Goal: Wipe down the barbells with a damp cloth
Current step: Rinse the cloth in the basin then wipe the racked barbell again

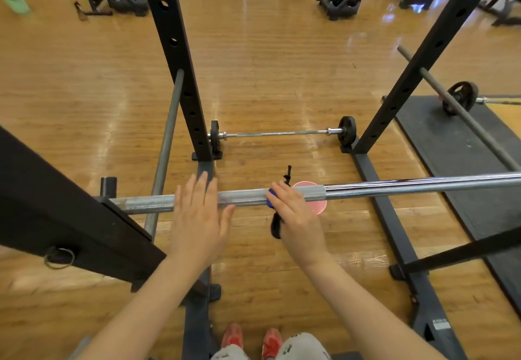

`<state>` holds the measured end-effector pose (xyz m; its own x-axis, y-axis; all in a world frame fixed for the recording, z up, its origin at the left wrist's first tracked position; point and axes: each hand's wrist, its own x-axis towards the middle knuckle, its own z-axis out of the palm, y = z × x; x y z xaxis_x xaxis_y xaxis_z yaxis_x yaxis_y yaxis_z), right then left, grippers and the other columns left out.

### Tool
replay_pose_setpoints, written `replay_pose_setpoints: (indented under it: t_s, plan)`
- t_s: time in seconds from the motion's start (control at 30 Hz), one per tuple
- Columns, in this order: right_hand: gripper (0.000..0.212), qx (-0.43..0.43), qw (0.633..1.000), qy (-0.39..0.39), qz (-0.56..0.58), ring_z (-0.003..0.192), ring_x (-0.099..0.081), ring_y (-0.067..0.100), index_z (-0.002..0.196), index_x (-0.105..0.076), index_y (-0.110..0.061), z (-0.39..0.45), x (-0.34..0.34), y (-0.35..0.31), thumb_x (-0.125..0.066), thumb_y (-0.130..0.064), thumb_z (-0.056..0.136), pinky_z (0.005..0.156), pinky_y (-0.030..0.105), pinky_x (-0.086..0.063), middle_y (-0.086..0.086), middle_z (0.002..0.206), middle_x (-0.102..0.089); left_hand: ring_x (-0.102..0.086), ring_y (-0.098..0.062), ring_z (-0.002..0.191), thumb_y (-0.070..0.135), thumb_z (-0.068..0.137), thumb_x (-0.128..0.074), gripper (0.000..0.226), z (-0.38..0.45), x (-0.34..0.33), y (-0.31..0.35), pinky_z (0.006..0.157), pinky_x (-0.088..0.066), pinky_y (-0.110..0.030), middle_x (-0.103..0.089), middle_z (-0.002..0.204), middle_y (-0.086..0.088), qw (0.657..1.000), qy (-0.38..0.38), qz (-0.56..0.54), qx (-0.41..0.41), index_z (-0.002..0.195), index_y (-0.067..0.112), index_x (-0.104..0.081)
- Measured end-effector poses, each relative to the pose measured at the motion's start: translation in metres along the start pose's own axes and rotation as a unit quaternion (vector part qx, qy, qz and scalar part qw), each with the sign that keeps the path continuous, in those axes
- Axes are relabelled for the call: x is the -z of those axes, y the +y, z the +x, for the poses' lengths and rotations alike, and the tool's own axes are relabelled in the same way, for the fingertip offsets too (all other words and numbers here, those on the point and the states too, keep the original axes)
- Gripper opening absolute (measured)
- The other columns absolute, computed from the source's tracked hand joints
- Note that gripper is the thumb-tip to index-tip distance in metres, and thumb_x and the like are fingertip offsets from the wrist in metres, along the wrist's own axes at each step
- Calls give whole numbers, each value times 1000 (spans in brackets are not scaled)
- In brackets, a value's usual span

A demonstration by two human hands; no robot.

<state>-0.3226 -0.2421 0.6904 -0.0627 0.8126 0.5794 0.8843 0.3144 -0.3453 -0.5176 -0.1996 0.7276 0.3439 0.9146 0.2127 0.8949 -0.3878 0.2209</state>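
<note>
We are resting our flat, open left hand (pixel 198 213) on the racked barbell (pixel 366 189), whose long axis is running left to right, while our right hand (pixel 296 213) is gripping a blue-and-black object (pixel 271 201) against it, toward the unwiped chrome on the right.

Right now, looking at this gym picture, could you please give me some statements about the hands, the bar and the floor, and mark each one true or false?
1. The left hand lies flat over the bar with straight fingers. True.
2. The right hand is empty. False: it holds something blue against the bar, and a black strap hangs from it.
3. A small barbell with black plates lies on the wooden floor beyond the bar. True.
4. The bar near the hands carries weight plates. False: no plates show on it in this view.
5. The person wears blue shoes. False: the shoes are red.
</note>
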Motion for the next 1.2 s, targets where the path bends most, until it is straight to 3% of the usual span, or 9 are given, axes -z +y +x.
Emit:
replay_pose_setpoints:
  t_s: [0.23,0.43,0.63,0.73,0.87,0.93,1.03,1.13,1.2]
  plan:
    - [36,-94,990,86,-63,109,-61,35,108,-68,5,-8,14,22,-66,14,73,105,37,-37,21,115,-65,-29,-39,139,52,91,-27,79,-19,-18,-8,112,-12,-43,-33,148,-27,996,-24,87,14,141,-9,-35]
    - [30,3,1000,12,-16,115,-58,31,111,-66,3,7,-8,-13,-50,0,87,106,40,-40,19,120,-63,-37,-38,135,53,90,-25,80,-19,-12,-7,107,-24,-50,-37,146,-26,994,-38,99,15,139,-8,-38]
    - [30,-99,991,68,-64,112,-60,36,110,-66,5,-7,15,16,-59,9,82,107,38,-36,21,117,-64,-38,-39,135,52,90,-28,79,-19,-9,-5,114,-21,-44,-38,145,-26,995,-34,95,19,138,-8,-40]
    - [32,-58,996,52,-32,115,-56,32,110,-66,6,6,-16,-22,-60,11,79,106,39,-38,21,118,-63,-39,-38,134,55,91,-34,79,-20,-6,-2,108,-26,-49,-36,146,-24,993,-46,104,24,139,-8,-38]
    - [34,25,1000,-19,1,122,-50,29,115,-65,3,11,-21,-26,-45,-3,88,107,41,-37,19,124,-61,-24,-34,141,52,94,-37,78,-20,-1,-3,112,-16,-44,-19,152,-20,995,-37,96,16,144,-4,-23]
    - [30,1,1000,-5,-3,123,-49,28,115,-65,2,0,-5,-2,-50,1,89,108,37,-35,18,126,-59,-2,-28,145,54,97,-30,77,-19,-2,-5,114,-3,-39,2,154,-15,995,-34,92,5,147,1,-5]
    - [30,-83,995,43,-42,122,-50,29,117,-63,2,-18,24,30,-55,3,88,106,42,-37,16,126,-57,-2,-28,143,58,96,-26,77,-19,2,-1,114,-5,-40,2,152,-15,995,-17,96,12,144,1,-4]
    - [32,-114,988,83,-68,119,-53,33,114,-64,6,-17,18,20,-54,8,84,109,38,-36,20,122,-60,21,-24,139,62,91,-13,81,-20,1,-1,113,11,-37,23,148,-11,993,-77,87,14,141,6,16]
    - [33,-81,993,80,-39,120,-51,31,111,-65,8,-4,-2,-7,-49,7,82,111,32,-31,22,119,-61,13,-26,142,64,85,-5,85,-20,0,-2,115,5,-39,14,150,-14,994,-64,92,11,144,4,8]
